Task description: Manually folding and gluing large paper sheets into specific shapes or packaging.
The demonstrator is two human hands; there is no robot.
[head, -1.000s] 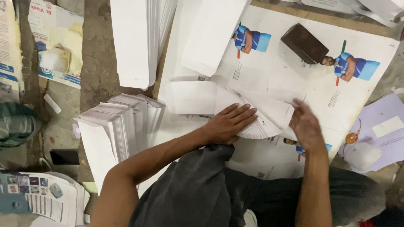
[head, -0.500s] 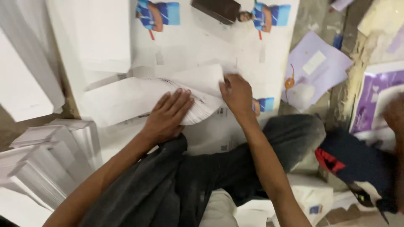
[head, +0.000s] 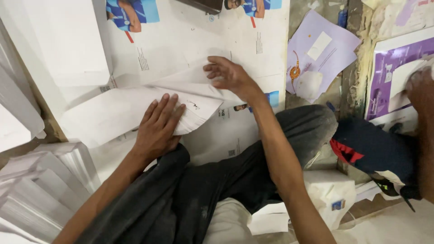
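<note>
Left hand (head: 158, 129) lies flat, fingers (head: 169, 108) spread open, pressing on the fanned stack of white paper sheets (head: 122, 113) at centre frame. Right hand (head: 230, 77) sits just above and to the right, fingers (head: 214, 68) loosely curled, tips touching a raised white sheet (head: 190, 74); whether it pinches that sheet cannot be told. The stack rests on a large white printed board with blue figures (head: 199, 31). Lilac printed paper (head: 321, 54) lies upper right; bundles of folded white sheets (head: 40, 190) lower left. Against half a second ago, the right hand has shifted upward off the stack's edge; the left hand stays planted.
</note>
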